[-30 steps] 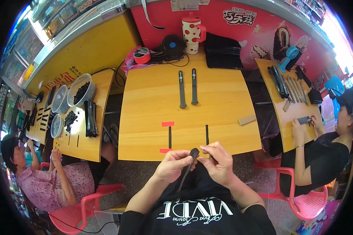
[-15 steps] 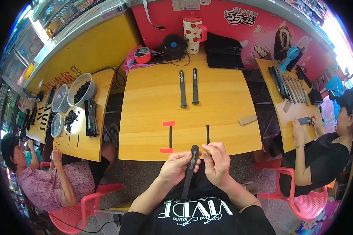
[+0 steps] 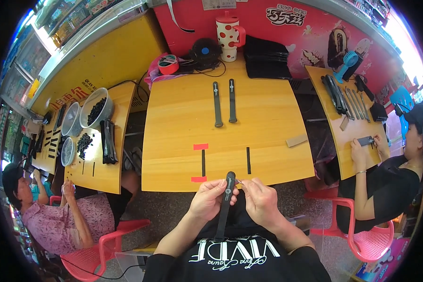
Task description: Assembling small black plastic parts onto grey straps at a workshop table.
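Note:
My left hand (image 3: 207, 198) is closed on a black strap (image 3: 224, 209) with a rounded upper end and pale print. The strap hangs upright in front of my shirt, just off the table's near edge. Beside its rounded end, my right hand (image 3: 262, 201) has thumb and forefinger pinched together. A thin sliver seems to show between those fingertips and the strap, too small to name. Two similar dark straps, the left one (image 3: 217, 105) and the right one (image 3: 232, 102), lie side by side on the wooden table (image 3: 174, 122).
Two black strips (image 3: 203, 162) mark the near tabletop, the left one between red tape pieces (image 3: 200, 146). A flat tan piece (image 3: 296, 141) lies right. A dotted tumbler (image 3: 228, 41), black pouches (image 3: 268, 58) and a fan (image 3: 206, 50) stand behind. People work at both side tables.
My right fingers have come in closer to the strap's rounded end and tightened into a pinch. My left hand keeps its hold on the strap. The whole view has shifted slightly.

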The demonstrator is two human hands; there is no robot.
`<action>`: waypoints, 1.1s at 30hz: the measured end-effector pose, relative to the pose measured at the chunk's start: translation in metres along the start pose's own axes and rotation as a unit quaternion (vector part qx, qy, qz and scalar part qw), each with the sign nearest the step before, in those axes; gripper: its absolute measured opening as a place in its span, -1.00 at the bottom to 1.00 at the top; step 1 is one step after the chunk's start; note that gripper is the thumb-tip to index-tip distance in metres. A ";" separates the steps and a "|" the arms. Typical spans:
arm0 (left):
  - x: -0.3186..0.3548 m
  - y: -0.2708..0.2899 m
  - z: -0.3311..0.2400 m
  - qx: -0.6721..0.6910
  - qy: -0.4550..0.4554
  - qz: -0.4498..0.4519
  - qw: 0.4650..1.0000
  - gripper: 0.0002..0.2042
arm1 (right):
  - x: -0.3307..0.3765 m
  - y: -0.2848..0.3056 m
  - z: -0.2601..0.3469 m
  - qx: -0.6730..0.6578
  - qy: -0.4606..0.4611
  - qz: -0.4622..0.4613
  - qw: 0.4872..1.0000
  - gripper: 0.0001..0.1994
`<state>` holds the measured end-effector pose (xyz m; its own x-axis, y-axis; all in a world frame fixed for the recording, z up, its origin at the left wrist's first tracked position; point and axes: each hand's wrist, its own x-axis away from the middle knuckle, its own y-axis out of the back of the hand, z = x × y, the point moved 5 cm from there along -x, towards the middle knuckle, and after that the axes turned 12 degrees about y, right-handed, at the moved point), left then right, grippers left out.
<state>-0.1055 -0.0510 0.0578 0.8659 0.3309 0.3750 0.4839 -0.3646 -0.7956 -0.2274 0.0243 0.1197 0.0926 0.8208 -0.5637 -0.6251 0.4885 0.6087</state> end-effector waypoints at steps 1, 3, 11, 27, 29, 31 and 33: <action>0.000 0.001 0.001 -0.003 0.002 -0.005 1.000 -0.69 | 0.000 0.000 -0.001 -0.006 0.000 -0.001 1.000 -0.83; 0.001 0.003 0.002 -0.006 0.004 -0.010 1.000 -0.69 | 0.001 -0.001 -0.003 -0.012 0.000 -0.001 1.000 -0.83; 0.002 0.009 0.002 -0.076 -0.018 -0.043 0.996 -0.76 | 0.002 -0.001 -0.004 -0.026 0.000 0.030 0.999 -0.85; 0.000 0.005 0.011 -0.018 0.009 0.030 0.999 -0.74 | -0.004 -0.004 -0.007 -0.099 0.063 0.006 0.993 -0.88; -0.001 0.006 0.012 0.022 0.001 -0.040 0.999 -0.75 | 0.001 -0.008 0.006 0.159 0.208 -0.010 0.965 -0.90; -0.003 0.005 0.014 0.037 -0.016 -0.053 0.998 -0.75 | 0.004 -0.011 0.002 0.179 0.256 -0.010 0.950 -0.90; -0.005 0.008 0.017 0.052 -0.033 -0.065 0.996 -0.76 | 0.007 -0.009 0.003 0.199 0.304 -0.009 0.932 -0.89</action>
<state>-0.1081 -0.0407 0.0417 0.7845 0.4272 0.4495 0.5733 -0.2233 -0.7883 -0.2187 0.0262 0.1115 -0.4316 0.5513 -0.7140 -0.2796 0.6708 0.6869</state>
